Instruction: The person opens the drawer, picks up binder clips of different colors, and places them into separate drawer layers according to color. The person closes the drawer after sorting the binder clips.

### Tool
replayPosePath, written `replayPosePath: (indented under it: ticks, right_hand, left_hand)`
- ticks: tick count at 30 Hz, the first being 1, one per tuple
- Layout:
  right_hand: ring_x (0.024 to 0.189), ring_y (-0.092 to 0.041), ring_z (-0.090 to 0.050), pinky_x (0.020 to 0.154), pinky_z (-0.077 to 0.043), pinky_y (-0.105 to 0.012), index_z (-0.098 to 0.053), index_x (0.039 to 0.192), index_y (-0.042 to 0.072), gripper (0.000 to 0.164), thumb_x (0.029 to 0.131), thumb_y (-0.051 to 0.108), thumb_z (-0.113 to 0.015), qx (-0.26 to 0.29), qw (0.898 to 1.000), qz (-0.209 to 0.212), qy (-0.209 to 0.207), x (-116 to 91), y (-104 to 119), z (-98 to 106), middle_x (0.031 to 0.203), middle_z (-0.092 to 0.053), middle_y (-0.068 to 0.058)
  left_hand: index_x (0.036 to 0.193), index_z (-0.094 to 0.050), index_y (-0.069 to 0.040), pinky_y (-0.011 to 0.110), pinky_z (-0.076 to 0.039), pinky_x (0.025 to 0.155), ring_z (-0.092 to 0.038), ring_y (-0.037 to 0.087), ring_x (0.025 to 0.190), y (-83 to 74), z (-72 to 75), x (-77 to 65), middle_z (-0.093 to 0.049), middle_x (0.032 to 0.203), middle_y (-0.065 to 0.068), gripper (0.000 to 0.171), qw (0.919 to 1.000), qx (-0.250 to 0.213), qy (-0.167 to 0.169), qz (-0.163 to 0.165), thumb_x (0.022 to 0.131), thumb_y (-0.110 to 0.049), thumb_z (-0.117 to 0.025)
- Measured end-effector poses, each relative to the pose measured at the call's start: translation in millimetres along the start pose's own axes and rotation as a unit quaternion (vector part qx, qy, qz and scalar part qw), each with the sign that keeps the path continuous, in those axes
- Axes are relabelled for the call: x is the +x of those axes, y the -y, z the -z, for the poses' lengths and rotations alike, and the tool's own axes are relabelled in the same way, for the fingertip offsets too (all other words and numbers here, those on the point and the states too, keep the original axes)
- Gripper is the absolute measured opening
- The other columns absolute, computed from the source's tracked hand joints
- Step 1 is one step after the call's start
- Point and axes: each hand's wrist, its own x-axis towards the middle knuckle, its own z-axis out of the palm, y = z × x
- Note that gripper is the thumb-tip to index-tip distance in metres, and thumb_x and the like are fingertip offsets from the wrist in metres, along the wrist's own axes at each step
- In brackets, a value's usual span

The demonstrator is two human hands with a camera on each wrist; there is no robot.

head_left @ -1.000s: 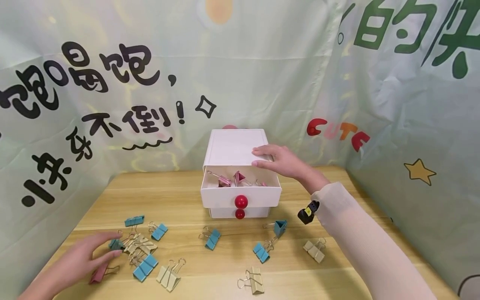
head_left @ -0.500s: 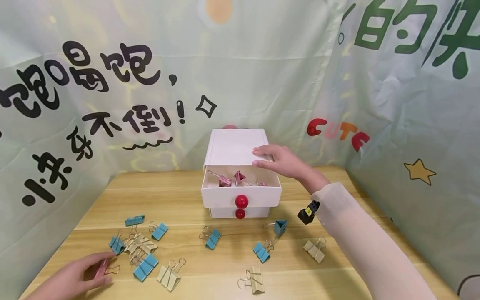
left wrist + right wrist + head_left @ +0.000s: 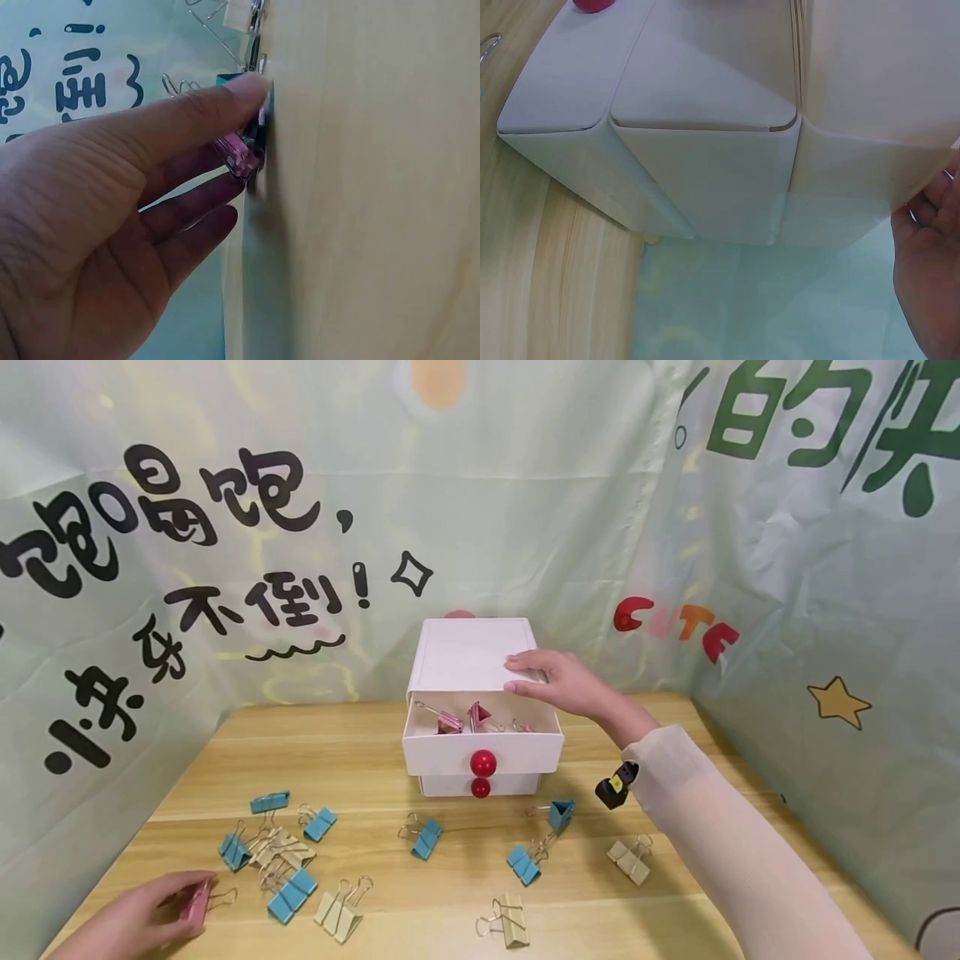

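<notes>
At the lower left of the head view my left hand pinches a pink binder clip between thumb and fingers, its wire handles pointing right. In the left wrist view the thumb partly hides this pink clip. My right hand rests on the top right edge of a white drawer box, fingers fairly straight. Its upper drawer, with a red knob, is pulled out and holds several pink clips. In the right wrist view part of the right hand shows against the box side.
Blue clips and cream clips lie clustered beside the left hand. Others, such as a blue clip and a cream clip, are spread over the wooden table. A printed cloth hangs behind and at both sides.
My left hand has come down and toward the near edge from the blue clip onto the pink clip, which has shifted slightly left. The right hand and the drawer have stayed put.
</notes>
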Motion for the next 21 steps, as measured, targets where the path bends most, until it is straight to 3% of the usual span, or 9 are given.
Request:
replayPosePath:
  ticks: [4, 13, 21]
  right_hand:
    - [0.133, -0.024, -0.045, 0.11, -0.033, -0.047, -0.062, 0.134, 0.013, 0.056, 0.088, 0.046, -0.07, 0.003, 1.0, -0.002, 0.0, -0.1, -0.2, -0.4, 0.14, -0.055, -0.001]
    - [0.133, -0.025, -0.045, 0.111, -0.033, -0.048, -0.062, 0.133, 0.012, 0.056, 0.089, 0.044, -0.07, 0.005, 1.0, 0.003, 0.0, 0.1, -0.8, -0.4, 0.14, -0.056, -0.002]
    - [0.134, -0.025, -0.044, 0.11, -0.033, -0.048, -0.062, 0.134, 0.013, 0.058, 0.088, 0.047, -0.07, 0.0, 1.0, 0.001, 0.003, 1.1, -1.4, 0.6, 0.14, -0.055, -0.001]
  left_hand:
    - [0.125, -0.061, 0.004, 0.048, -0.053, 0.085, -0.064, 0.029, 0.101, -5.0, 2.7, 1.1, -0.065, 0.116, 0.017, 0.068, 0.9996, 0.024, -0.016, 0.006, 0.081, -0.046, -0.076]
    - [0.128, -0.06, 0.003, 0.054, -0.052, 0.083, -0.064, 0.035, 0.1, -18.0, 13.4, 0.4, -0.064, 0.119, 0.021, 0.066, 0.9968, 0.042, -0.056, -0.038, 0.087, -0.047, -0.069]
    - [0.121, -0.07, -0.008, 0.041, -0.055, 0.073, -0.064, 0.014, 0.089, -31.2, 15.8, -1.6, -0.071, 0.106, 0.001, 0.045, 0.9757, 0.095, -0.166, -0.107, 0.09, -0.042, -0.07]
